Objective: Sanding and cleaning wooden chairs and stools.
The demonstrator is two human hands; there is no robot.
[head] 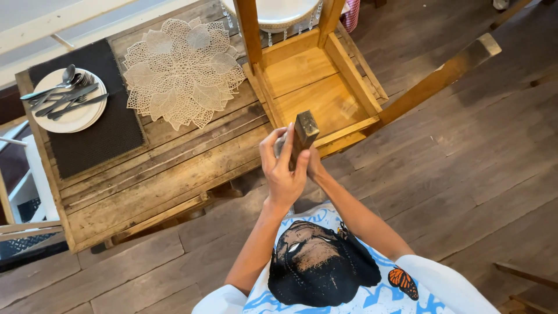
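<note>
The person is standing over an upturned wooden chair [314, 81] that is lying with its seat on the wooden table [168, 174], its legs sticking up toward the camera. The left hand [283, 168] is wrapping its fingers tightly around the dark end of one chair leg [303, 135], just in front of the chair's frame. The right hand [314, 166] is sitting behind that same leg, mostly hidden by it and by the left hand (so I cannot tell whether it is gripping or only resting there). Both forearms are reaching up from the bottom of the picture, above a white shirt with a dark and blue print.

To the left of the chair, a pale lace mat [183, 72] shaped like leaves is lying on the table. Farther left of the chair, a white plate [70, 116] is resting on a dark placemat [99, 139], and cutlery [67, 96] is lying across the plate. To the right of the chair, dark floorboards [476, 174] are showing.
</note>
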